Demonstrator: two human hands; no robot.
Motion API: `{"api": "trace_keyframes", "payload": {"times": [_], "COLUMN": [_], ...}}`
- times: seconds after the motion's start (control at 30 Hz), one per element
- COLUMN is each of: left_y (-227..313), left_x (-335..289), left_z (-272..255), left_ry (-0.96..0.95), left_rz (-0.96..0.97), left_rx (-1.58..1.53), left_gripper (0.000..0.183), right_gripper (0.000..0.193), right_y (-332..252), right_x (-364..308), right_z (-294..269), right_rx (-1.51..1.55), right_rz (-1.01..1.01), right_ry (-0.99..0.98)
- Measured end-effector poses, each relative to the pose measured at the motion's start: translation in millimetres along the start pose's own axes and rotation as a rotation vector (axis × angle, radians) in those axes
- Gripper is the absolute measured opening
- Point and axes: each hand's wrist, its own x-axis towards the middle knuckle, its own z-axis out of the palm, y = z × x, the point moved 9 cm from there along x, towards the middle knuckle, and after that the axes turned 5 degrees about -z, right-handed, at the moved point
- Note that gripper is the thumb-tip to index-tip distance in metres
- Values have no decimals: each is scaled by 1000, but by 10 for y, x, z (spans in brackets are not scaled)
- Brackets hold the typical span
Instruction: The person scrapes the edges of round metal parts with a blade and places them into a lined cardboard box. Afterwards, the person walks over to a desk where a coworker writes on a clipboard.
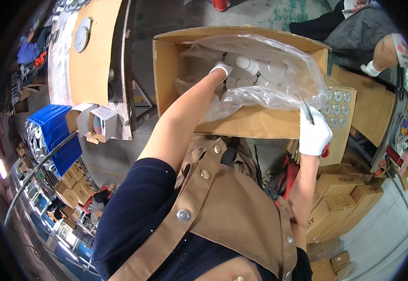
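A large open cardboard box (251, 127) stands before me, lined with a clear plastic bag (302, 65). Inside the bag lie several white round discs (244, 65) with raised centres. My left hand (222, 69), in a white glove, reaches into the bag at the left edge of the discs; its fingers are too small and partly hidden to read. At the box's near right corner my gloved right hand (314, 135) is closed on scissors (309, 112). Their narrow metal blade points up and away past the fingers, and a bit of red handle shows below the hand.
Right of the box is a cardboard sheet (349, 100) with rows of small round metal parts. Another person's gloved hand (369, 69) is at the far right. Stacked cartons (339, 201) stand lower right. On the left are a worktable (91, 70) and a blue crate (61, 136).
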Motion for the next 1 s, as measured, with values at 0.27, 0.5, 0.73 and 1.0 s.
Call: {"api": "trace_keyframes", "payload": {"times": [0.27, 0.5, 0.73, 1.0], "left_y": [101, -199, -593, -3120], "left_x": [-1734, -2478, -2942, 473], "left_z": [-773, -1727, -3056, -5098], "left_ry": [-202, 56, -481, -287], "left_rz": [586, 568, 987, 276], "left_rx": [1000, 965, -302, -2183], "left_gripper": [42, 37, 44, 29], "right_gripper": [19, 26, 28, 27], "right_y": [-308, -1539, -2610, -3178], "right_x": [89, 228, 154, 112], "right_z": [70, 570, 1127, 1892], "right_rx": [13, 123, 311, 482], "right_rz": [5, -306, -359, 36], "right_ry": [-10, -83, -133, -324]}}
